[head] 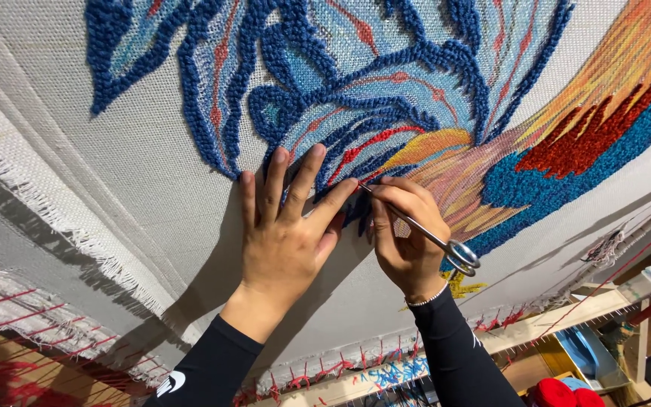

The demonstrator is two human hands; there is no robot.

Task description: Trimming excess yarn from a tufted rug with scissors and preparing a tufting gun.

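While your left hand [284, 234] lies flat, fingers spread, on the tufted rug [152, 151], your right hand [408, 234] works beside it. Its fingers are clamped on small scissors [431, 240], tips at the blue pile

Right hand [408, 230] holds scissors [446, 245] (on rug [152, 166]).

**Hands side by side on the stretched cloth**

The left hand [284, 234] lies flat on the tufting cloth [137, 173], just left of the right hand [408, 234]. The scissors [423, 230] sit in the right hand, tips touching the tufted yarn [386, 68]. The wooden frame [559, 320] runs below the cloth's lower edge.
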